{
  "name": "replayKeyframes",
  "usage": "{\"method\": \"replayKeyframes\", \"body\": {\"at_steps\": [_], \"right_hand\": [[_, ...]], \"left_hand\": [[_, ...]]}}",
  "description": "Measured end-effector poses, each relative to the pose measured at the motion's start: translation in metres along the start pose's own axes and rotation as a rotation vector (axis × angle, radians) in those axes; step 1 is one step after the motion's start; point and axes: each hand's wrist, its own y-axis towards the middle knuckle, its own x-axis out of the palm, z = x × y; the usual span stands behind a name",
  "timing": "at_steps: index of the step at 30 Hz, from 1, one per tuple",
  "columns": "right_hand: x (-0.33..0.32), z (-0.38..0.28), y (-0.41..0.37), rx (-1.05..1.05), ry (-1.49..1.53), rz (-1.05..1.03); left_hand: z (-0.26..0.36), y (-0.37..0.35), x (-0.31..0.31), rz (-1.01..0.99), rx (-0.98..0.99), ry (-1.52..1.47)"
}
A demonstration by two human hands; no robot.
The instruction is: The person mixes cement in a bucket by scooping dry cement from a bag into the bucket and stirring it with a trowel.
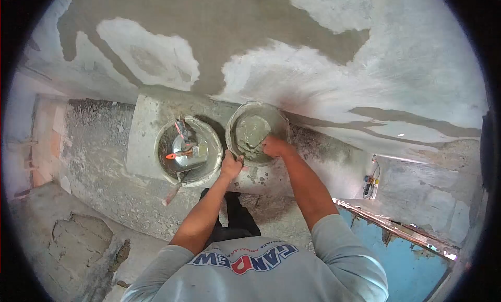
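Observation:
A bucket of wet grey cement mix (252, 131) stands on the pale slab against the wall. My left hand (231, 164) is closed at its near left rim, with a small pinkish piece showing beside the fingers. Over the right inner side of this bucket, my right hand (274, 146) is closed in a fist at the mix; whatever it holds is hidden. To the left sits a second bucket (161, 161) with water in it. An orange-handled paintbrush (180, 154) and another tool with a dark and reddish handle (181, 127) lie inside that one.
A trowel-like tool (171, 194) leans out over the left bucket's near rim. Both buckets share the slab (142, 145). The wall (271, 20) carries damp grey patches. Rubble (99, 140) covers the floor to the left. A small device with a cord (371, 184) is at right.

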Motion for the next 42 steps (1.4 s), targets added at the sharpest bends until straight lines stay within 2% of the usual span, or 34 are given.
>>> {"method": "replayKeyframes", "body": {"at_steps": [3,6,7,9,12,14,15,18,21,27,30,33,36,39,42], "right_hand": [[-0.021,-0.005,0.006,0.077,-0.139,-0.160],[-0.049,0.011,0.021,-0.204,-0.295,-0.077],[-0.058,0.001,0.016,-0.178,-0.459,-0.003],[-0.076,-0.039,-0.003,-0.124,-0.789,0.146],[-0.035,-0.032,0.019,-0.142,-0.998,0.164],[0.015,-0.003,0.064,0.004,-0.777,0.255],[0.020,-0.012,0.064,0.071,-0.665,0.293],[0.004,-0.031,0.057,-0.075,-0.994,-0.008],[-0.025,-0.045,0.037,-0.094,-0.847,-0.012],[-0.049,-0.041,0.029,-0.004,-0.768,-0.226],[-0.057,-0.046,0.026,-0.035,-0.755,-0.228],[-0.052,-0.022,0.042,0.013,-0.690,-0.266],[-0.054,-0.017,0.036,0.049,-0.615,-0.193],[-0.066,-0.017,0.025,0.155,-0.359,-0.440],[-0.059,-0.012,0.018,0.248,-0.129,-0.360]], "left_hand": [[0.015,-0.008,0.001,-0.020,-0.007,-0.056],[0.017,-0.009,-0.002,-0.051,-0.050,-0.083],[0.042,-0.025,0.000,-0.038,-0.094,-0.046],[0.034,-0.022,0.004,0.004,-0.096,-0.110],[0.028,-0.021,0.005,0.006,-0.132,-0.206],[0.034,-0.024,0.007,0.016,-0.135,-0.226],[0.028,-0.021,0.008,0.039,-0.151,-0.228],[0.012,-0.014,0.016,0.097,-0.081,-0.261],[0.007,-0.015,0.021,0.128,-0.062,-0.311],[0.004,-0.011,0.019,0.077,-0.017,-0.317],[0.010,-0.013,0.018,0.086,-0.038,-0.348],[0.011,-0.014,0.017,0.040,-0.044,-0.346],[0.012,-0.012,0.012,0.022,-0.067,-0.343],[0.023,-0.024,0.014,0.023,-0.084,-0.318],[0.022,-0.023,0.014,0.028,-0.104,-0.309]]}}
